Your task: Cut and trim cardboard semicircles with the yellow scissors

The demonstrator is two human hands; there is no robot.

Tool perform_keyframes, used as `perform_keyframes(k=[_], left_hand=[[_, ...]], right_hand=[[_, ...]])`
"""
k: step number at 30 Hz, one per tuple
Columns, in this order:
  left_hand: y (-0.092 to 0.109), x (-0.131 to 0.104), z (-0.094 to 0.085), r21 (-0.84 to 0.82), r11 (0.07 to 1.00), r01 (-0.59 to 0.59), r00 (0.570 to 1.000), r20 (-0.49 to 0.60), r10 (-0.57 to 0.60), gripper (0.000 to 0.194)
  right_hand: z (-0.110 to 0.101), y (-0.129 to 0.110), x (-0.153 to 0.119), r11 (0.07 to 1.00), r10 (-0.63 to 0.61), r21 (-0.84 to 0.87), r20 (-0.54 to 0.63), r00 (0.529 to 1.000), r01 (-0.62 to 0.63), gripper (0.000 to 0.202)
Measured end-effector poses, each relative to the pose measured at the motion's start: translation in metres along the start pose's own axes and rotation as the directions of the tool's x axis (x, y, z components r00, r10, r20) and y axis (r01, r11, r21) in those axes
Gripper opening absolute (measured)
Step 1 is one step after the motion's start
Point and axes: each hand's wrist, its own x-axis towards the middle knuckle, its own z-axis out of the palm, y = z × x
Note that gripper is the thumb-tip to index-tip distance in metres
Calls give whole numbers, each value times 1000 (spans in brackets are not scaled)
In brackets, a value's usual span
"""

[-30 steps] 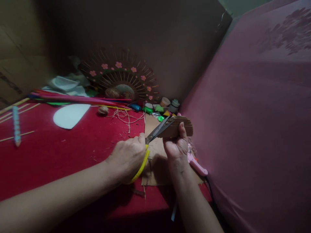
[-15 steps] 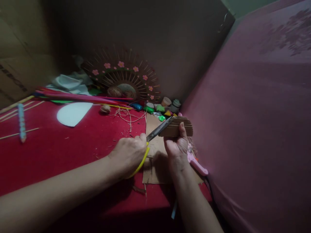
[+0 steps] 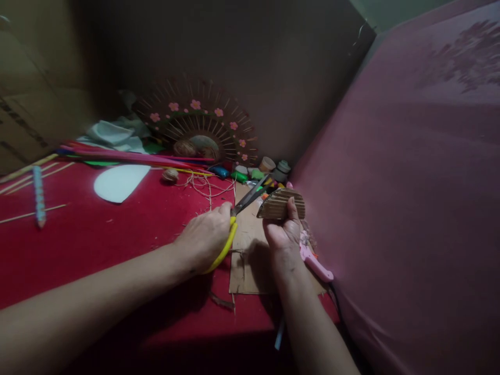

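Note:
My left hand [image 3: 205, 237] is closed on scissors with yellow handles [image 3: 225, 250]. Their dark blades point up and to the right, slightly apart, with the tips left of and above a small corrugated cardboard piece [image 3: 279, 204]. This piece has a rounded right end and a slanted left edge. My right hand [image 3: 284, 232] grips it, thumb on the face towards me and fingers hidden behind. Blades and piece look apart. Beneath both hands, a flat cardboard sheet [image 3: 253, 278] lies on the red cloth [image 3: 136, 229].
A pink glue gun [image 3: 317, 266] lies right of the sheet. Behind are string [image 3: 201, 185], small coloured packets [image 3: 239, 177] and a flowered fan-shaped piece [image 3: 195, 122]. At the left are a white paper shape [image 3: 120, 183], a blue-white pencil [image 3: 39, 198] and thin sticks. A pink fabric surface [image 3: 390, 208] rises on the right.
The scissors have moved down and left, off the cardboard piece. Its upper left corner has gone, leaving a slanted edge. The piece has shifted slightly left in my right hand.

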Motion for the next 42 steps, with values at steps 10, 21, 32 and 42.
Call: perform_keyframes(k=[10,21,32,42], left_hand=[[8,-8,13,49,995,-82,995,-54,85,34],[17,-7,4,140,988,-58,996,73,48,26],[14,-3,6,227,966,-121,992,61,110,26],[12,-1,-3,203,964,-169,985,76,157,27]], right_hand=[[-4,-3,4,996,40,80,-54,998,-35,15],[-2,-2,2,999,-14,44,-68,998,17,20],[-2,-1,3,991,9,137,-101,995,5,22],[-5,0,5,999,-22,43,-7,1000,23,23]])
